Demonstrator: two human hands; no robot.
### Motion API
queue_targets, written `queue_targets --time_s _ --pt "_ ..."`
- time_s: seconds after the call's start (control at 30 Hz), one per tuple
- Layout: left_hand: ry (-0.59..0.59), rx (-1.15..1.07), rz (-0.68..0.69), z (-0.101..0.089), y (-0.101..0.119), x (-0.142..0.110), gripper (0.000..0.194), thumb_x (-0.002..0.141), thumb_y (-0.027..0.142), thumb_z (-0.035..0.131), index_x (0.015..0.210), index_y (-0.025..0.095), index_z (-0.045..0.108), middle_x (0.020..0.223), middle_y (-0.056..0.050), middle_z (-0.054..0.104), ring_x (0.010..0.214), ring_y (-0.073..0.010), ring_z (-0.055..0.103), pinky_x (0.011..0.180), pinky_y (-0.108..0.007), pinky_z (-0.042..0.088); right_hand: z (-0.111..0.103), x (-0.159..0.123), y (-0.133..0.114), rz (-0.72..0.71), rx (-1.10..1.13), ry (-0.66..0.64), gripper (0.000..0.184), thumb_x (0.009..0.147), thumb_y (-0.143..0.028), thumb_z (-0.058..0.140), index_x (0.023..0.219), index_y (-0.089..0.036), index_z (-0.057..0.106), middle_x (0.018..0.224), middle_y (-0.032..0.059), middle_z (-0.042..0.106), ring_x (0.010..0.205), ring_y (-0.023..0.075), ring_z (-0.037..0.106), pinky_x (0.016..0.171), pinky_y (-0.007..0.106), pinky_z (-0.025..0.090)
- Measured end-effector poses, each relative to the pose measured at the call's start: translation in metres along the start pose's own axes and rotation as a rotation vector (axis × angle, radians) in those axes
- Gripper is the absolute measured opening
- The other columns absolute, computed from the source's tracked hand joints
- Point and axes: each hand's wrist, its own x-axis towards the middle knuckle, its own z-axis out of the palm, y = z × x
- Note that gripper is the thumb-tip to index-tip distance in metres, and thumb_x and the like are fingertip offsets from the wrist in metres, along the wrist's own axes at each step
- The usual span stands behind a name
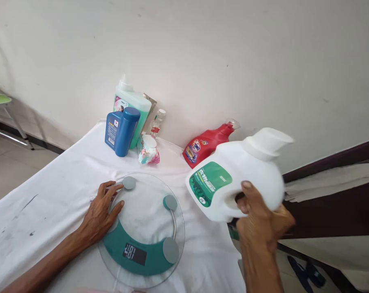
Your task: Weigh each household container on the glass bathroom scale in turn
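My right hand [258, 215] is wrapped round the handle of a large white detergent bottle [236, 175] with a green label. The bottle is tilted and held up at the table's right side, its white cap toward the upper right. On the left, my left hand [103, 211] rests with fingers spread on the rim of a round glass scale [141, 260]. A teal band on the scale carries a lit display [135, 254], whose digits I cannot read surely. Nothing stands on the glass.
Against the wall stand a blue bottle [121, 132], a green liquid bottle [140, 106], a small clear bottle [157, 122] and a floral packet [148, 150]. A red OMO bottle [205, 144] leans behind the white one. A white cloth [50, 195] covers the table.
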Motion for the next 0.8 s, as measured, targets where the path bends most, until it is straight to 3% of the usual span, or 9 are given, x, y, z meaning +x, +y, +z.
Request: queue_targets --time_s 0.1,0.23,0.53,0.67,0.8 --pt "-0.044 0.005 -0.014 -0.005 0.006 0.002 0.04 0.103 0.041 0.054 0.139 0.027 0.061 0.145 -0.011 0.051 0.103 -0.0236 0.074 0.097 -0.049 0.064 -0.014 -0.017 -0.037 -0.039 0.058 -0.091 0.04 0.057 -0.031 0.093 0.057 -0.021 0.054 0.052 -0.0067 0.047 0.044 0.0063 0.034 0.04 0.026 0.026" --pt "-0.088 0.003 -0.031 -0.012 0.012 0.006 0.043 0.099 0.036 0.057 0.14 0.023 0.06 0.145 -0.013 0.049 0.103 -0.0242 0.073 0.099 -0.052 0.062 -0.015 -0.043 -0.058 0.081 0.12 -0.255 0.055 0.057 -0.035 0.091 0.046 -0.024 0.038 0.041 -0.01 0.03 0.038 0.0046 0.028 0.039 0.024 0.026" --pt "-0.081 -0.018 -0.007 -0.011 0.01 0.005 0.042 0.098 0.031 0.057 0.139 0.024 0.059 0.143 -0.013 0.049 0.106 -0.0251 0.072 0.097 -0.052 0.061 0.004 -0.106 -0.037 0.234 0.178 -0.431 0.05 0.054 -0.031 0.094 0.045 -0.02 0.046 0.04 -0.0104 0.033 0.037 0.0033 0.029 0.038 0.021 0.029" --pt "-0.079 -0.032 -0.011 -0.011 0.012 0.005 0.041 0.098 0.031 0.057 0.138 0.023 0.059 0.143 -0.014 0.048 0.108 -0.0264 0.072 0.098 -0.052 0.061 0.005 -0.116 -0.029 0.231 0.191 -0.448 0.048 0.058 -0.031 0.094 0.047 -0.02 0.049 0.043 -0.0109 0.033 0.039 0.0035 0.029 0.039 0.02 0.033" --pt "-0.09 -0.046 -0.024 -0.011 0.014 0.004 0.043 0.098 0.031 0.056 0.139 0.021 0.058 0.145 -0.016 0.047 0.111 -0.0284 0.072 0.099 -0.055 0.059 -0.007 -0.112 -0.018 0.202 0.202 -0.495 0.055 0.06 -0.035 0.093 0.046 -0.021 0.041 0.044 -0.0101 0.03 0.038 0.005 0.03 0.038 0.022 0.034"
